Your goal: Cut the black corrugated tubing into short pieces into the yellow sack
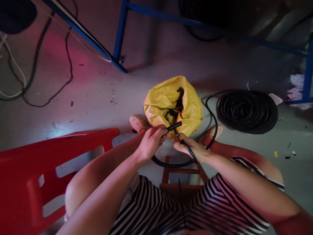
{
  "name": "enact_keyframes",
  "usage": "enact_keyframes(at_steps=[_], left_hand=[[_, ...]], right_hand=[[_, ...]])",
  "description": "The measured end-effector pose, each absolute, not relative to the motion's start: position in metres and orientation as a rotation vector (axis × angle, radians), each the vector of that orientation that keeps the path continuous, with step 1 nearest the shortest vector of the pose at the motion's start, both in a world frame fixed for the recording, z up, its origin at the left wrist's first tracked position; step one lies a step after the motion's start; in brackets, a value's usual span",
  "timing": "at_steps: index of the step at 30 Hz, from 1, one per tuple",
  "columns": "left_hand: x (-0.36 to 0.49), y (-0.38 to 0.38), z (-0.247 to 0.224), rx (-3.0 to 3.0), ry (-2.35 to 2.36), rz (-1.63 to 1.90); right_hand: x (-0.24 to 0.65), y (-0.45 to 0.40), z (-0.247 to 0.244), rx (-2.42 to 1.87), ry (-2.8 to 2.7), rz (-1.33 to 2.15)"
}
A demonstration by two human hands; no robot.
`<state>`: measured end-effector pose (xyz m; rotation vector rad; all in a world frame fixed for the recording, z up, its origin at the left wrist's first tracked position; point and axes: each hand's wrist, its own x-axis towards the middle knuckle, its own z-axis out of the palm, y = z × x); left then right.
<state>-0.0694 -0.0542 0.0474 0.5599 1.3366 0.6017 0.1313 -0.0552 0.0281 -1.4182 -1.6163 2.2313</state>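
Note:
My left hand [153, 139] is closed around a black ribbed tube [174, 126], whose free end points right over the yellow sack [156, 101]. Black-handled cutters [188, 148] are gripped in my right hand [193, 148], with their metal jaws up against the tube just right of my left fingers. The sack stands open on the floor between my feet, and small black pieces lie inside. A black hose [212, 112] runs from the coil [248, 111] on the right and curves below my hands.
A red plastic stool [19, 182] stands at the left. Between my legs is a wooden stool [183, 170]. Blue metal frames [119, 32] cross the top. Loose cables [70, 62] lie on the floor at the upper left; small scraps dot the floor.

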Motion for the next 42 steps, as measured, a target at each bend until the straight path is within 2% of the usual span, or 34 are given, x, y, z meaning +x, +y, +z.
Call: enact_keyframes(at_steps=[42], left_hand=[[-0.0672,-0.0549,0.0457,0.743,1.347,0.593]], right_hand=[[0.1321,-0.0575,0.0281,-1.367,-1.617,2.143]])
